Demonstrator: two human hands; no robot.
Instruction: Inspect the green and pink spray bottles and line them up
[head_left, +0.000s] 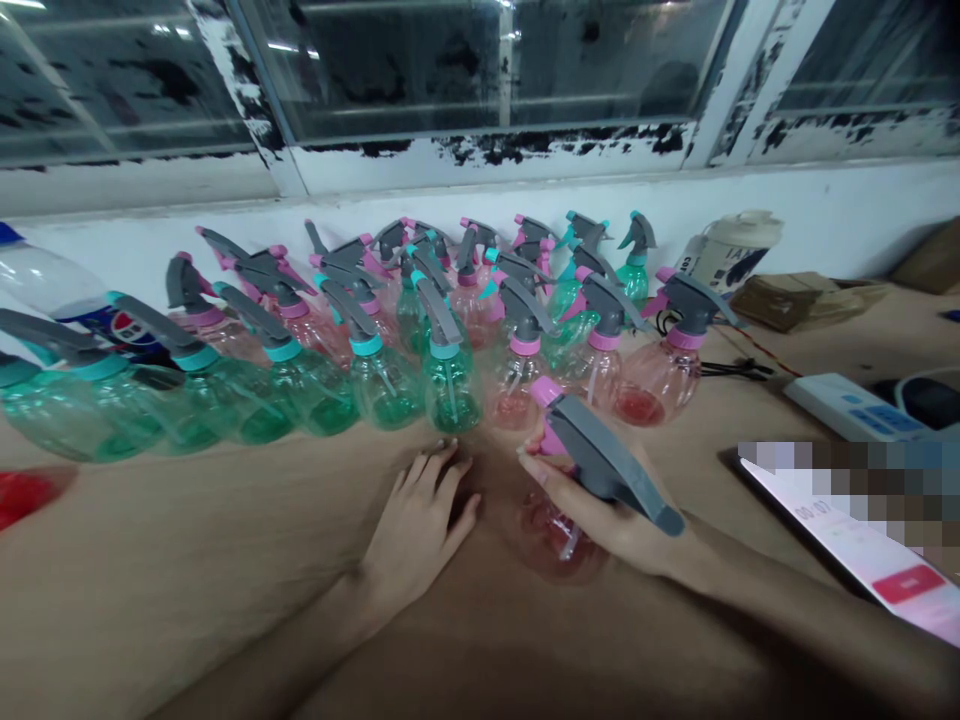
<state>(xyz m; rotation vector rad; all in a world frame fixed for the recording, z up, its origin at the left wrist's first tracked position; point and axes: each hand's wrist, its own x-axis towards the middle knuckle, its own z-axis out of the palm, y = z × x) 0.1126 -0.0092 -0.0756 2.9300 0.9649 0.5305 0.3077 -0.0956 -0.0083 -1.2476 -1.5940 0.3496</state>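
Note:
My right hand (600,510) is wrapped round the neck of a pink spray bottle (559,545) with a grey and pink trigger head. That bottle stands upright on the table, its lower body showing under my fingers. My left hand (424,515) lies palm down on the wood, fingers spread, holding nothing. Just beyond it are a green spray bottle (452,390) and another green spray bottle (386,390) in the front row. A pink-collared spray bottle (516,385) stands behind the bottle in my right hand.
More green and pink spray bottles crowd back to the white wall (480,195). At left lie a Pepsi bottle (124,325) and something red (26,497). At right are a phone (847,530), a white power strip (855,405), a brown package (806,300) and a pale container (739,245).

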